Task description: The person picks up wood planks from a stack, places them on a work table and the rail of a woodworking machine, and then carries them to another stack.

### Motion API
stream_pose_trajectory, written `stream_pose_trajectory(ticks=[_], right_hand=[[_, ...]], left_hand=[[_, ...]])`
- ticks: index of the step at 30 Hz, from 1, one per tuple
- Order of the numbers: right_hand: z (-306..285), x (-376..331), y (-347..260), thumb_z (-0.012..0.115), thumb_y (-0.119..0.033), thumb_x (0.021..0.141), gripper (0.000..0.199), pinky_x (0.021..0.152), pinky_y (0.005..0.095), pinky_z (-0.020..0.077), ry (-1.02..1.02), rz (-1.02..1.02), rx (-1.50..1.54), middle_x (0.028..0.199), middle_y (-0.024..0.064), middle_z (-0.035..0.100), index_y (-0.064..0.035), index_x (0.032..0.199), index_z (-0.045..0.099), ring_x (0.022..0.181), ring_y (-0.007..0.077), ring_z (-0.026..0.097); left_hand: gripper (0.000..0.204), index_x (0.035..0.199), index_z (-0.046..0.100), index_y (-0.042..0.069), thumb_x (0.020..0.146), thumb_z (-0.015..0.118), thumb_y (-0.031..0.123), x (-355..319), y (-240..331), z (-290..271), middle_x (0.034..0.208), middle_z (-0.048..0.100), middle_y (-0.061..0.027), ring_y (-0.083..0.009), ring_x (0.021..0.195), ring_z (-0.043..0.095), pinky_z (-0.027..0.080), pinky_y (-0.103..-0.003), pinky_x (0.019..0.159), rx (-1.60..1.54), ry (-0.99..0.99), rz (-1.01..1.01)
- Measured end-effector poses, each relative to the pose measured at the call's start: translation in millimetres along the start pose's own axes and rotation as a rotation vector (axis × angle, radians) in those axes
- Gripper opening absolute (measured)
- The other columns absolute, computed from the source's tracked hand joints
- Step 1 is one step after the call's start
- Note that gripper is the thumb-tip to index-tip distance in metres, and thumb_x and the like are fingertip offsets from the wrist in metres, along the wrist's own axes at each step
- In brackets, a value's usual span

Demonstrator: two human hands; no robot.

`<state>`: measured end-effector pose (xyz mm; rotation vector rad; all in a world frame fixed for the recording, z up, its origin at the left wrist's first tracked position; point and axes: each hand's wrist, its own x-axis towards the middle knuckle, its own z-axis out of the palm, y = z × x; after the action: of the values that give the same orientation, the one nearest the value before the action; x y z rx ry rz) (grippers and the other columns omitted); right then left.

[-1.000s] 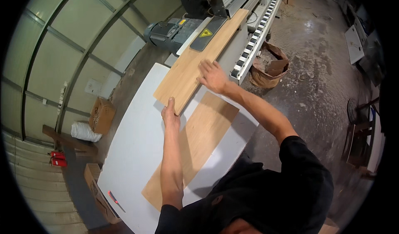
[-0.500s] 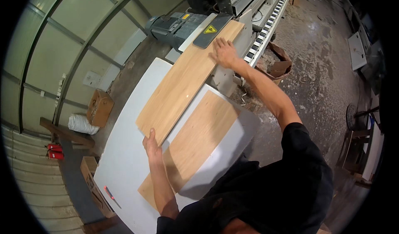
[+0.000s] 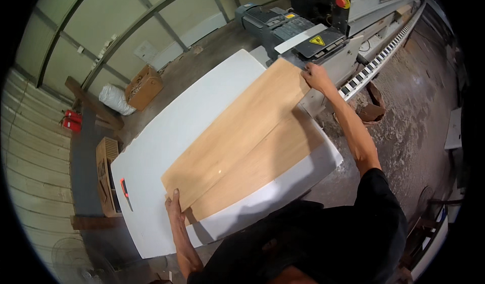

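A long light-brown wooden board [image 3: 237,127] is held between my two hands over a white table [image 3: 187,127]. My left hand [image 3: 175,208] grips its near left end, thumb on top and fingers under the edge. At the far right end, my right hand [image 3: 316,77] closes on the corner. A second wooden board [image 3: 262,165] lies flat on the table, partly covered by the held one. Just beyond my right hand is the machine's feed end with a dark guard plate [image 3: 321,42] bearing a yellow warning triangle.
A red-handled knife or similar tool [image 3: 125,190] lies at the table's left side. Behind stand a grey motor [image 3: 273,26] and a red stop button [image 3: 342,1]. A slatted conveyor track [image 3: 379,56] runs to the far right. A cardboard box [image 3: 144,88] sits on the floor.
The held board has come back off the machine and over the table, partly onto the other board. My right hand has gone from lying flat on it to gripping its end. The view has turned.
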<state>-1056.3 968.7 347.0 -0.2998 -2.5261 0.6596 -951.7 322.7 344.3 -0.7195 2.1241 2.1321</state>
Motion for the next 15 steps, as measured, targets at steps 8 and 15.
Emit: stream_pose_trajectory(ticks=[8,15], right_hand=[[-6,-119,-42,0.062,-0.023,0.081,0.028,0.071,0.0475,0.0472,-0.347,0.211,0.129,0.076,0.0266,0.06,0.0037,0.086,0.064,0.078,0.0428,0.059],[-8,-173,-43,0.055,-0.012,0.084,0.036,0.089,0.0456,0.0426,-0.224,0.066,0.01,0.104,0.0267,0.059,0.003,0.117,0.057,0.101,0.0445,0.051]], left_hand=[[0.051,0.108,0.059,-0.012,0.083,0.071,0.032,-21,-20,-93,0.093,0.067,-0.0223,-0.0279,0.077,0.067,0.054,-0.037,0.072,0.314,0.103,0.049],[0.049,0.108,0.061,-0.007,0.074,0.075,0.025,-35,-14,-89,0.095,0.067,-0.0212,-0.0308,0.085,0.065,0.051,-0.036,0.076,0.949,0.216,0.474]])
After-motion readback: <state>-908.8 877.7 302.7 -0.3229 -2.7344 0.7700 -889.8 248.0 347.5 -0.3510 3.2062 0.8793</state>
